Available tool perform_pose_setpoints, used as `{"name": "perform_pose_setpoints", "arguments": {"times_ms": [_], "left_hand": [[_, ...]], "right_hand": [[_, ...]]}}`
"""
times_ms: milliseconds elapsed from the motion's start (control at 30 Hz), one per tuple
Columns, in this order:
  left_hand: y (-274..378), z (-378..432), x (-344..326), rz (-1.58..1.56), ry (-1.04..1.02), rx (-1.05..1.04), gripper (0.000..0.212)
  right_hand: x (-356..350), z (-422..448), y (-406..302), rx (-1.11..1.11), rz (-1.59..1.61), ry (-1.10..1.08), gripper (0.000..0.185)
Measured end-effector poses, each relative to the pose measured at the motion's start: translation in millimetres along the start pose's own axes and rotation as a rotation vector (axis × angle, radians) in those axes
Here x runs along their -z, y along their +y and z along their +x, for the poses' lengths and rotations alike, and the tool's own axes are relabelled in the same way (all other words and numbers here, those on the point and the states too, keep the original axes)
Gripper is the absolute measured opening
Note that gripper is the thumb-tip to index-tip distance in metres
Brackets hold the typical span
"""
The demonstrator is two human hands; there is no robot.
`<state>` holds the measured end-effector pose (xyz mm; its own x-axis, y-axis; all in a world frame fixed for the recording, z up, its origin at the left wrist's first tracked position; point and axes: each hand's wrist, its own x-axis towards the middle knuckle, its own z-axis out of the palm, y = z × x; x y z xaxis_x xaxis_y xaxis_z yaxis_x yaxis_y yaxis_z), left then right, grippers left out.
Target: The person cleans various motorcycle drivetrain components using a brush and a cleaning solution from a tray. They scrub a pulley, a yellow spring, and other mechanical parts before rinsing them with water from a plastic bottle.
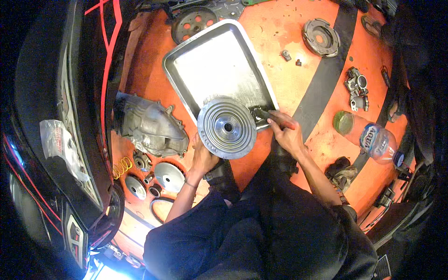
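My left hand [204, 156] holds a round grey metal disc [227, 143] with concentric ridges and a hole in its middle, over the near edge of a shallow rectangular tray [176, 85]. The fingers are partly hidden by the disc. At the tray's near right corner, my right hand [287, 133] grips a slim tool [273, 117], perhaps a brush. Its dark tip lies close to the disc's right rim; whether it touches is not plain. Bright glare covers the tray's floor.
A metal engine cover [154, 127], a yellow coil spring [122, 168] and pulley discs [169, 177] lie left. A clutch part [321, 37], a throttle body [357, 87] and a plastic bottle [379, 141] are on the right. Black motorcycle bodywork [84, 105] borders the left side.
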<state>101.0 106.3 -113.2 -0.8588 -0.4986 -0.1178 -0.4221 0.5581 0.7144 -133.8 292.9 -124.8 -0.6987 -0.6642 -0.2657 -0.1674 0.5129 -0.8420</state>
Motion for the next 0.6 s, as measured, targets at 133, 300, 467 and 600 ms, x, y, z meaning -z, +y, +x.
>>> {"name": "perform_pose_setpoints", "arguments": {"times_ms": [133,300,467,600], "left_hand": [[11.2,14.8,-8.2,-0.129,-0.043,0.149,0.043],[-8.9,0.2,-22.6,-0.103,0.015,0.136,0.054],[-5.4,7.4,-26.6,-0.052,0.026,0.089,0.047],[1.0,9.3,-23.5,-0.142,0.129,0.040,0.041]], "right_hand": [[-9.8,7.9,6.7,0.084,-0.041,0.012,0.029],[-41.5,48.4,-39.7,0.053,0.096,-0.104,0.026],[-59.1,54.5,-93.3,0.381,0.239,-0.407,0.024],[-37.2,72.8,-52.3,0.141,0.102,-0.395,0.026]]}}
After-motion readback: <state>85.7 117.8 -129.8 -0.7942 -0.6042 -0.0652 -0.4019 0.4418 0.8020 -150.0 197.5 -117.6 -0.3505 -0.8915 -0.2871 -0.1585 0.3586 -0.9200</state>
